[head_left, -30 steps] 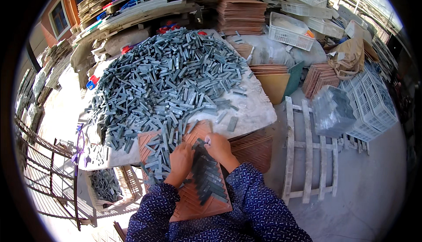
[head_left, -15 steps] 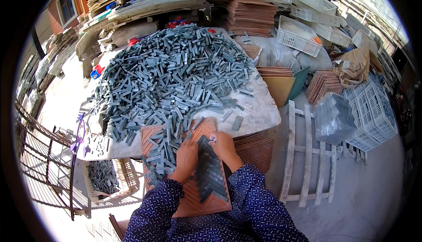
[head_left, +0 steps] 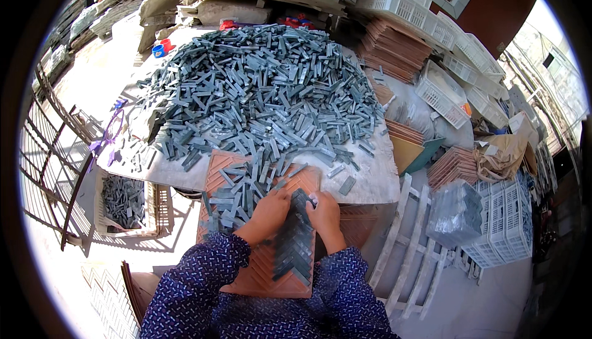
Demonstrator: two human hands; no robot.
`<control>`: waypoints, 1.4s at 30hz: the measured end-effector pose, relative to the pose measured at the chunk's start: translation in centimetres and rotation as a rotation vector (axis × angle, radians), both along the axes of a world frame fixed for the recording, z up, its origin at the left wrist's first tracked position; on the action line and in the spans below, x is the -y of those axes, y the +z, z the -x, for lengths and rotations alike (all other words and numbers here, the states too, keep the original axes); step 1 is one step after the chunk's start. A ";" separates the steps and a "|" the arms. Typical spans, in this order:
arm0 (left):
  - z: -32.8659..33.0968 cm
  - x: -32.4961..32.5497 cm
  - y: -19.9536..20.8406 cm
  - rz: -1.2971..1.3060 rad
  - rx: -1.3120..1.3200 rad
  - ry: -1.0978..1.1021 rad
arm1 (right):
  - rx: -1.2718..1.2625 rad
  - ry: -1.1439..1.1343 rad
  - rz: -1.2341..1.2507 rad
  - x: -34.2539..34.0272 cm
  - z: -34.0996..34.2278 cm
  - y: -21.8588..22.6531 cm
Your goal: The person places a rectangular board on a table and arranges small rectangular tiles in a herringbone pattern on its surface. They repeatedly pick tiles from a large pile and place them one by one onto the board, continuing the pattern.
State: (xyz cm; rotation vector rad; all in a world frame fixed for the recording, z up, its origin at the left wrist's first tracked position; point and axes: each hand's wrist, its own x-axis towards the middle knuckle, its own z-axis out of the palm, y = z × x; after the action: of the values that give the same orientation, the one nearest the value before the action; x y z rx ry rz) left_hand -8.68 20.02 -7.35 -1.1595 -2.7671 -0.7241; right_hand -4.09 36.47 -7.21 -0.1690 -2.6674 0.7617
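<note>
A terracotta-coloured board (head_left: pixel 259 277) with herringbone grooves slopes from the table edge toward me. Dark grey-green stone strips (head_left: pixel 292 249) lie in a zigzag column along its right half. My left hand (head_left: pixel 269 212) is closed beside the upper part of this column, its fingertips hidden from view. On the other side my right hand (head_left: pixel 325 214) pinches at the column's top right, a small white patch showing at its fingertips; what it holds is too small to name. Loose strips (head_left: pixel 233 200) cover the board's upper left.
A big heap of stone strips (head_left: pixel 259 86) fills the pale table (head_left: pixel 376 182). Below left stands a crate of strips (head_left: pixel 151 206). To the right are a wooden pallet (head_left: pixel 394 249), a plastic-wrapped stack (head_left: pixel 455 212), white crates (head_left: pixel 502 222) and stacked terracotta boards (head_left: pixel 394 46).
The view has turned, so the table and heap appear tilted. Both hands stay at the top of the zigzag column, with the right hand slightly lower against its right edge.
</note>
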 end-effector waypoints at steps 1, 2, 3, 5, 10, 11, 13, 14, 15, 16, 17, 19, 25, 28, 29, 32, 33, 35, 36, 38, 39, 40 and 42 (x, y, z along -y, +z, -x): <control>0.0 0.1 0.2 0.015 0.056 0.009 | -0.053 0.017 0.006 0.2 -0.4 0.1; -0.1 -0.1 0.5 -0.105 0.023 -0.005 | -0.110 0.023 0.001 0.2 -1.1 1.2; -0.6 -0.1 0.8 -0.222 -0.005 -0.006 | -0.160 0.042 0.000 0.4 -1.7 2.1; -1.9 0.0 2.8 -0.449 0.179 0.021 | -0.191 0.057 0.067 1.3 -3.3 4.3; -6.0 0.9 4.8 -1.134 1.062 0.021 | -0.269 0.100 0.047 4.6 -7.2 8.1; -6.7 0.9 5.0 -1.190 1.099 0.020 | -0.277 0.100 0.033 5.2 -7.9 8.9; -7.5 1.3 6.1 -1.269 1.187 0.009 | -0.322 0.077 -0.006 6.0 -8.7 9.8; -7.7 1.5 6.3 -1.273 1.204 0.006 | -0.322 0.078 0.028 6.2 -9.0 10.0; -8.0 1.7 6.3 -1.277 1.222 0.003 | -0.322 0.079 0.062 6.3 -9.4 10.1; -8.2 1.8 6.3 -1.281 1.241 0.000 | -0.321 0.079 0.095 6.5 -9.7 10.1; -8.4 1.8 6.2 -1.296 1.248 0.003 | -0.331 0.081 0.098 6.7 -9.9 10.2; -8.7 1.9 6.1 -1.328 1.262 0.009 | -0.351 0.086 0.103 7.0 -10.2 10.3; -8.9 2.6 6.3 -1.315 1.370 0.118 | -0.296 0.097 0.161 7.3 -11.0 9.8; -9.0 2.5 6.0 -1.310 1.386 0.151 | -0.304 0.071 0.195 7.4 -11.1 9.4; -9.1 2.5 6.0 -1.321 1.401 0.167 | -0.303 0.072 0.205 7.4 -11.1 9.3; -9.2 2.4 5.9 -1.355 1.440 0.171 | -0.302 0.074 0.221 7.3 -11.1 9.2; -9.1 2.4 5.6 -1.367 1.448 0.146 | -0.304 0.076 0.217 7.3 -11.1 9.2; -9.1 2.3 5.6 -1.356 1.445 0.119 | -0.306 0.080 0.209 7.3 -11.0 9.3; -9.0 2.3 5.8 -1.335 1.435 0.119 | -0.306 0.083 0.205 7.3 -11.0 9.3; -8.9 2.5 5.9 -1.278 1.383 0.091 | -0.293 0.090 0.216 7.2 -11.0 9.3; -8.8 2.6 5.8 -1.243 1.342 0.064 | -0.280 0.096 0.232 7.1 -11.1 9.2; -8.7 2.8 5.8 -1.209 1.300 0.039 | -0.267 0.105 0.247 7.1 -11.1 9.0; -8.9 2.9 5.6 -1.281 1.344 -0.016 | -0.279 0.095 0.257 7.1 -11.1 8.6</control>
State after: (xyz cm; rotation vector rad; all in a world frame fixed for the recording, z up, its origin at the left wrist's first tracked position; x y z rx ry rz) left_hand 0.24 17.14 -1.72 -0.3134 -1.6495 -3.3471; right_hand 7.05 29.37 1.35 0.0003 -2.3222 1.0736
